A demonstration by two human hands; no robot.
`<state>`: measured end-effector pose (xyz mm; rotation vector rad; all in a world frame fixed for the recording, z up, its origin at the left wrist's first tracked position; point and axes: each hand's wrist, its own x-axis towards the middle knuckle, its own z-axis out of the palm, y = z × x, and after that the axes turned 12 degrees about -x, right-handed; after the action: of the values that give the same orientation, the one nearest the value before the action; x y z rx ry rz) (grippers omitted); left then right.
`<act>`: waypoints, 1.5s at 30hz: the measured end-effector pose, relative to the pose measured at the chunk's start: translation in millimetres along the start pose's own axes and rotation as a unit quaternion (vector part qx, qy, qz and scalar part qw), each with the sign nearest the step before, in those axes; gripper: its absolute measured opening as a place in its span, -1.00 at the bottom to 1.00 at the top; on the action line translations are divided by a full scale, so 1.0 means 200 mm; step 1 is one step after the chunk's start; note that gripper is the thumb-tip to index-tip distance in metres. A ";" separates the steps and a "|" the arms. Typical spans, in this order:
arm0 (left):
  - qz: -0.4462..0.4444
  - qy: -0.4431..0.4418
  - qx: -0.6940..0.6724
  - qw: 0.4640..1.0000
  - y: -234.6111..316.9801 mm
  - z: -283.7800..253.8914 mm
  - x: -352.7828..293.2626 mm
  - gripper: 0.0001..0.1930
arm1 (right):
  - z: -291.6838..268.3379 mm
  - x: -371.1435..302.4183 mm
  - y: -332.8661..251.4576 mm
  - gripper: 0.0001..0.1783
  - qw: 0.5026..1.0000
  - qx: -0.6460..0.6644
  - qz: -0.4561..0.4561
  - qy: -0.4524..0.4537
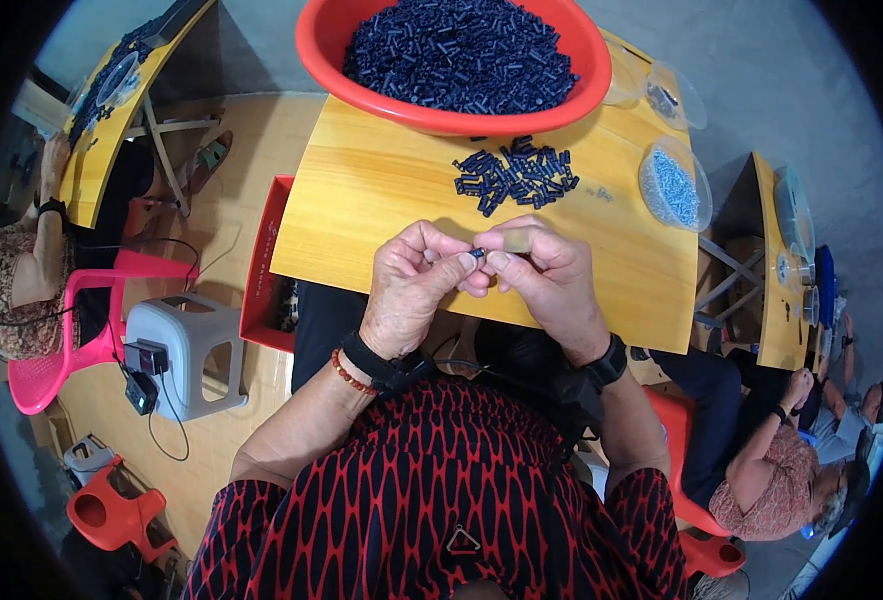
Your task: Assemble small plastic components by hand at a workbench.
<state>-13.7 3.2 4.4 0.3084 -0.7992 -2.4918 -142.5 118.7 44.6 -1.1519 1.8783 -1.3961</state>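
Over the near part of the yellow table [351,190], my left hand [411,285] pinches a small dark cylindrical piece [477,253] between thumb and index finger. My right hand [549,285] meets it there, thumb and index finger pressed together at the piece's end; whatever they grip is too small to make out. A tan strip [516,240] wraps the right index finger. Just beyond my hands lies a loose pile of short dark blue-black tubular pieces [516,178]. Behind it, a red basin [311,50] holds a heap of similar pieces [461,55].
A clear round tub of small light-blue parts [673,188] stands at the table's right edge, with another clear tub [673,95] behind. On the floor to the left are a red box [261,290] and a grey stool [186,350]. Other people sit at tables on both sides.
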 end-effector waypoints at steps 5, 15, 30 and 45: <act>0.001 0.005 -0.012 1.000 0.00 0.00 -0.01 -0.93 | 0.04 -0.02 0.01 -0.86 0.992 0.102 0.071 0.026; 0.013 -0.003 0.065 0.998 -0.01 0.00 -0.01 -0.92 | 0.03 -0.04 0.06 -0.88 0.985 -0.108 -0.124 0.046; 0.025 0.037 0.034 0.998 -0.02 -0.03 0.01 -0.82 | -0.07 0.18 0.17 -0.80 0.903 -0.400 -0.144 0.063; 0.037 0.013 0.004 0.999 -0.02 -0.04 0.01 -0.85 | -0.11 0.24 0.17 -0.81 0.897 -0.399 -0.185 0.034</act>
<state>-14.7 0.6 -3.4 0.3091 -0.7957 -2.4117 -194.3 91.8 23.2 -1.9448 2.4708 -0.8101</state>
